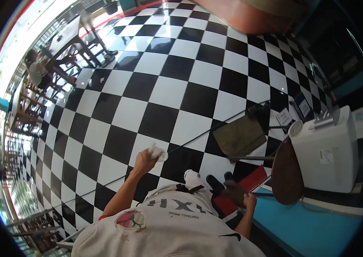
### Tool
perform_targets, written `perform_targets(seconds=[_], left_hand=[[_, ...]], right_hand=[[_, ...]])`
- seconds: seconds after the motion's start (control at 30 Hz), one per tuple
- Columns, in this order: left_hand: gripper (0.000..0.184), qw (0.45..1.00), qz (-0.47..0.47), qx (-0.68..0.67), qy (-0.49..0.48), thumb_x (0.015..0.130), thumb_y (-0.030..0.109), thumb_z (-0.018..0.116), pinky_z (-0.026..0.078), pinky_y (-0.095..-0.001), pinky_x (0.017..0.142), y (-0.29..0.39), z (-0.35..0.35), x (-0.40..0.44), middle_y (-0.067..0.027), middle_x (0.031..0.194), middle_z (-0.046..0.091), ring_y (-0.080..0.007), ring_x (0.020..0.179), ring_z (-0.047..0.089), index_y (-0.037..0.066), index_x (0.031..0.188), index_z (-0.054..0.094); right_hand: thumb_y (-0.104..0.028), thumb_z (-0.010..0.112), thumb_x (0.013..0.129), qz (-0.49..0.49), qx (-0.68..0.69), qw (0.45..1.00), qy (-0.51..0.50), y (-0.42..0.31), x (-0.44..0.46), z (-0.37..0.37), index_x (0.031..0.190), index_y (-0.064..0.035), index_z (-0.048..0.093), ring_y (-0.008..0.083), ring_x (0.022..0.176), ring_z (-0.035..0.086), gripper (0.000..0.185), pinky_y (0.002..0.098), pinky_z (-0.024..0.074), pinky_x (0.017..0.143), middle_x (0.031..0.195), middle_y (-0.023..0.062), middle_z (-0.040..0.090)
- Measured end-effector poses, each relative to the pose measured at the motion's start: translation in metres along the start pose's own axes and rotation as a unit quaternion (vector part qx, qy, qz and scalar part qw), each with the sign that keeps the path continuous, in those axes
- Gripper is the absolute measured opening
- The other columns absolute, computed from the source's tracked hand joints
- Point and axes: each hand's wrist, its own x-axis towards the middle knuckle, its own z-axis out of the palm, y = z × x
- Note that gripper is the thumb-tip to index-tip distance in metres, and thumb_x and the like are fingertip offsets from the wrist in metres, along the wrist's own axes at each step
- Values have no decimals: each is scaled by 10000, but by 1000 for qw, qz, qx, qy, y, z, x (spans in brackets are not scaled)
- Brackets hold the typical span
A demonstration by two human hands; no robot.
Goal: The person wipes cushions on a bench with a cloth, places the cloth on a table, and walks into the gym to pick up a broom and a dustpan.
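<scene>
My left hand (pixel 145 162) reaches out over the checkered floor, its fingers closed round a crumpled white cloth (pixel 157 153). A pale rounded edge shows on the cloth's right side. Low on the right, my right hand (pixel 249 200) is closed at the edge of a dark brown, blurred object (pixel 234 192); its kind cannot be made out. Just right of that hand, a dark bar runs towards a round brown top (pixel 288 173), which is seen at a steep tilt. Below my right hand lies a turquoise surface (pixel 314 225).
A white boxy appliance (pixel 329 154) stands at the right. Near it are an olive-brown cloth-like piece (pixel 240 136), small signs (pixel 302 106) and a red strip (pixel 252 179). Wooden tables (pixel 66 37) and chairs line the left, with a seated person (pixel 38 70). A thin dark line crosses the floor.
</scene>
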Motion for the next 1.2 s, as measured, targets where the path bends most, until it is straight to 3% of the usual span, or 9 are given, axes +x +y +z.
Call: perform_targets(seconds=[0.1,0.2,0.27,0.33,0.47,0.67,0.8,1.03,1.2], left_hand=[[222,1000,-6,-17,26,786,194,717,528,-403,695,12,-19,43,-215,911,673,-383,808,672,1,896,715],[208,998,-47,-31,31,790,151,697,520,-371,712,25,-50,84,-186,948,686,-347,841,686,-26,897,717],[189,995,-71,-7,64,793,138,694,515,-371,697,28,-69,105,-180,923,685,-339,827,686,-24,887,719],[185,990,-98,-33,98,795,139,696,518,-370,709,27,-83,123,-173,929,686,-335,841,686,-22,882,721],[178,974,-107,-65,191,791,140,697,518,-386,713,-8,-95,158,-189,981,682,-349,847,675,-13,881,717],[247,953,-236,-45,184,762,239,732,531,-395,743,-82,-109,217,-168,922,683,-350,821,668,21,873,702],[279,943,-284,-52,164,720,252,739,526,-428,747,-107,-153,267,-174,819,681,-385,800,659,25,866,669],[282,893,-325,-122,285,758,269,715,524,-424,747,-182,-201,299,-187,843,671,-374,806,661,13,873,682],[295,818,-415,-134,375,763,281,712,524,-415,732,-230,-241,305,-184,843,668,-370,809,663,6,863,669]], right_hand=[[-253,565,965,28,415,909,-5,-104,81,-57,1043,33,591,190,834,611,297,367,464,709,898,146,639],[-269,575,972,-33,266,963,31,-156,160,-76,1233,51,522,211,1019,588,416,351,456,843,1164,132,616],[-274,570,978,-27,547,827,-126,-208,194,-116,1284,51,496,241,1098,566,452,368,444,885,1263,150,582],[-307,598,963,-8,440,897,-45,-258,231,-123,1236,57,517,236,1065,575,463,370,453,898,1164,125,593],[-178,724,844,-111,603,758,-224,-367,276,-148,1233,21,501,196,966,593,491,321,482,821,1085,107,585],[-7,643,678,-288,316,871,-243,-567,309,-137,927,22,606,157,681,603,254,308,499,598,795,68,629],[-149,731,757,-368,204,890,-178,-683,321,-114,935,56,645,252,793,648,285,380,498,746,843,165,683],[-251,678,868,-498,184,822,-205,-893,313,-100,931,45,610,259,785,623,310,381,484,739,807,155,642],[-34,663,773,-417,255,690,-534,-1064,304,-60,1174,15,497,215,913,585,437,314,510,825,1048,117,571]])
